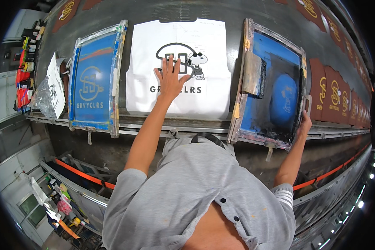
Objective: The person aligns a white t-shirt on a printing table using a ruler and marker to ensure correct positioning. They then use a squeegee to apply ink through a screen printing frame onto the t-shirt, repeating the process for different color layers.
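Lettering (191,90) marks white sheet (214,93) and blue screen (96,77).

The sheet (187,101) looked, from where I stood, like matt, creased paper. The left screen (104,75) was smooth in a metal frame (98,35); the right screen (284,93) carried glossy black ink (260,114) and rough crust (271,143). The bag (43,100) was shiny clear plastic, the shirt (196,179) dull cloth.

Small red, yellow and black containers (28,66) crowd the left end of the counter (112,14), near a crumpled clear plastic bag (43,101). A window (29,205) shows at lower left, an orange bar (85,171) nearer; bright lights (361,204) line the right.
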Action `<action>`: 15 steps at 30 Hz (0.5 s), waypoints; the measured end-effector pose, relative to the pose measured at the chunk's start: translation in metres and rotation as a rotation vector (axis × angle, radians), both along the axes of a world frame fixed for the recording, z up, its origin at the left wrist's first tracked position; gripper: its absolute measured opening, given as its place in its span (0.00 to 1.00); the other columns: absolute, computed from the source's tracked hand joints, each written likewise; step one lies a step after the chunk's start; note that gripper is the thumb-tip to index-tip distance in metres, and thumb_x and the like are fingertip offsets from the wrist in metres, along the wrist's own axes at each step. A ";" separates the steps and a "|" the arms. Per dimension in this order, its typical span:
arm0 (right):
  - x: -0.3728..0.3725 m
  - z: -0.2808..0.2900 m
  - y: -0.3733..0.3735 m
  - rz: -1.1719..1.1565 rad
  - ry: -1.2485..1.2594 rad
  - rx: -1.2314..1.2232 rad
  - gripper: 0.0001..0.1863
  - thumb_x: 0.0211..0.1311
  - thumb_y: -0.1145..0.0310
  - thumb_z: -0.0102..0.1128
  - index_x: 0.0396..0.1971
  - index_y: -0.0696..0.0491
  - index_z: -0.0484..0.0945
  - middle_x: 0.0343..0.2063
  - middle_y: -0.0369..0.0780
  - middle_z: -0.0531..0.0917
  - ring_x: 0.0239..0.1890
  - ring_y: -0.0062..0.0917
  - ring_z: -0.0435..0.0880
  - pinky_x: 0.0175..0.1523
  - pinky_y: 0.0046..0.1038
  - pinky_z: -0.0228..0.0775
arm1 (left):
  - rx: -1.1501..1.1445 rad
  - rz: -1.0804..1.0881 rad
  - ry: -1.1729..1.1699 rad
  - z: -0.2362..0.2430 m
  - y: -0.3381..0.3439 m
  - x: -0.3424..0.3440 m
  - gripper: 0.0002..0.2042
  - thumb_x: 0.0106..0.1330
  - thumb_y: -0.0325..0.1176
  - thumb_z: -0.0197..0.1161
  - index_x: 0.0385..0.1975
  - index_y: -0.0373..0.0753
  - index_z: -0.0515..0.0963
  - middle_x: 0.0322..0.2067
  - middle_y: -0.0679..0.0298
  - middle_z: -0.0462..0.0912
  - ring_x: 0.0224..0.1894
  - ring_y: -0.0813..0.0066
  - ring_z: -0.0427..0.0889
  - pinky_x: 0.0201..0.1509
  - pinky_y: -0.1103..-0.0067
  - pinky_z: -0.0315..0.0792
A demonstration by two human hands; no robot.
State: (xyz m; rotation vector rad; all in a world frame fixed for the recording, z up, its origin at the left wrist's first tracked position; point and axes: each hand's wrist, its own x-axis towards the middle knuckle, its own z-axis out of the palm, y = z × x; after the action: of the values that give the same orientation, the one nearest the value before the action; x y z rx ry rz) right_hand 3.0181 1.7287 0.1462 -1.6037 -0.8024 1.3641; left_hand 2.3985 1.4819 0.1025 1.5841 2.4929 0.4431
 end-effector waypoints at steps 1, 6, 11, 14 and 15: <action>-0.001 0.001 0.000 0.001 -0.003 -0.003 0.18 0.65 0.66 0.66 0.48 0.64 0.79 0.38 0.41 0.86 0.37 0.27 0.86 0.44 0.29 0.77 | -0.007 0.002 0.022 -0.001 0.006 -0.005 0.36 0.72 0.59 0.52 0.74 0.45 0.59 0.77 0.55 0.46 0.79 0.47 0.38 0.72 0.35 0.32; -0.003 0.001 -0.005 -0.022 -0.085 0.005 0.17 0.66 0.65 0.65 0.46 0.62 0.81 0.36 0.40 0.86 0.35 0.25 0.85 0.43 0.28 0.77 | -0.094 0.000 0.100 -0.008 0.018 -0.009 0.39 0.71 0.65 0.48 0.76 0.48 0.53 0.78 0.56 0.45 0.79 0.47 0.38 0.72 0.35 0.34; 0.009 -0.004 -0.001 -0.005 -0.119 0.005 0.17 0.66 0.66 0.65 0.47 0.64 0.80 0.37 0.40 0.85 0.36 0.25 0.84 0.43 0.28 0.75 | -0.143 -0.010 0.158 -0.009 0.019 -0.008 0.39 0.72 0.65 0.45 0.77 0.50 0.52 0.78 0.56 0.46 0.79 0.47 0.38 0.72 0.35 0.34; 0.014 -0.003 -0.001 -0.004 -0.117 -0.009 0.18 0.66 0.66 0.65 0.48 0.65 0.80 0.38 0.40 0.85 0.37 0.25 0.84 0.43 0.28 0.75 | -0.168 -0.012 0.149 -0.006 0.020 -0.006 0.39 0.72 0.65 0.44 0.77 0.49 0.52 0.78 0.55 0.44 0.79 0.48 0.37 0.73 0.36 0.34; 0.009 -0.003 -0.001 -0.001 -0.113 -0.015 0.19 0.65 0.66 0.65 0.48 0.65 0.80 0.38 0.40 0.85 0.38 0.25 0.84 0.43 0.28 0.74 | -0.158 -0.009 0.158 -0.006 0.019 -0.006 0.39 0.72 0.65 0.45 0.77 0.49 0.52 0.78 0.55 0.45 0.79 0.48 0.37 0.72 0.36 0.34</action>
State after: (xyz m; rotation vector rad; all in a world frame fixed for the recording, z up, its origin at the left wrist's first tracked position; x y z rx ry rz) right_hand 3.0267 1.7276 0.1429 -1.7044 -0.8602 1.2910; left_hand 2.3922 1.5008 0.0964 1.6247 2.5591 0.1194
